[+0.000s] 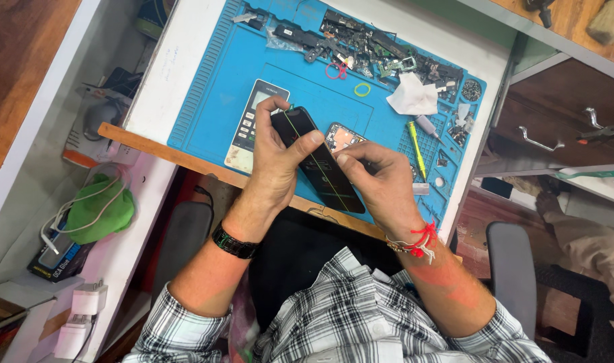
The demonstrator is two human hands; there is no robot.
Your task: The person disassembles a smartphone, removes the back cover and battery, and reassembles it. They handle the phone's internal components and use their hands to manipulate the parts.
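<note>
Both hands clamp one black smartphone (318, 161), which lies slantwise over the near edge of the blue work mat (206, 101). Left hand (275, 168) wraps its far end, thumb pressed flat across the dark glass and fingers curled behind. Right hand (377, 176) pinches the phone's right edge, fingers drawn together on it; whether a tool sits between them I cannot tell. A thin light line runs the length of the glass.

Just right of the phone, an opened phone frame (340, 136) peeks out beside the right fingers. To the left, partly under the left hand, lies a pale remote-like handset (252, 124). Further right rest a yellow-green screwdriver (416, 149) and a crumpled white tissue (413, 96). Along the mat's far edge sits a heap of dark phone parts (374, 48). A green cloth (98, 208) lies well apart at left.
</note>
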